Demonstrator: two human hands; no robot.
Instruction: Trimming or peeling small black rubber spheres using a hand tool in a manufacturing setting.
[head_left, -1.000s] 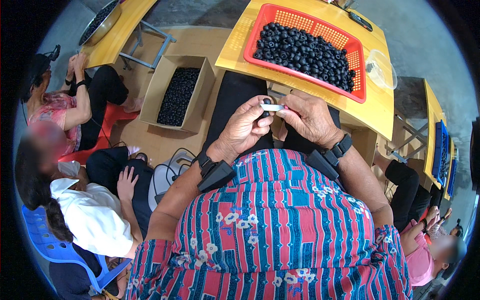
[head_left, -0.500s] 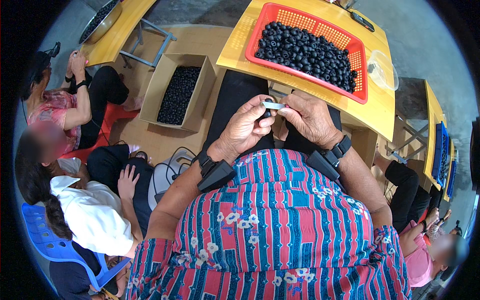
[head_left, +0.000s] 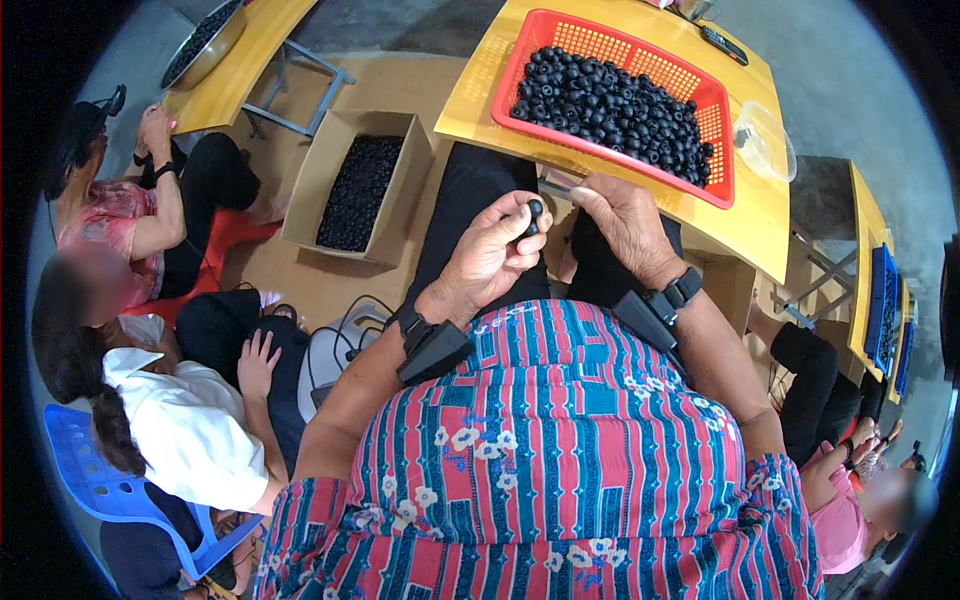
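Over my lap, my left hand [head_left: 492, 248] pinches a small round black part [head_left: 534, 209] between thumb and fingers. To its right, my right hand [head_left: 622, 222] is closed around a thin trimming blade [head_left: 560, 187], which shows only as a narrow pale strip left of the fingertips. The blade is apart from the black part. Beyond both hands, a red plastic basket [head_left: 620, 27] on the yellow table [head_left: 475, 105] holds a heap of similar black parts [head_left: 610, 110], some with visible round holes.
A cardboard box [head_left: 400, 215] of black parts stands on the floor at left. A clear plastic tub [head_left: 765, 140] and a dark handheld device [head_left: 724, 44] lie on the table. Co-workers sit on both sides, one on a blue chair [head_left: 85, 470]. Blue trays [head_left: 884, 310] stand far right.
My right hand has drawn the blade up and away from the black part, where it was lying across before. My left hand keeps its grip on the part, with little movement.
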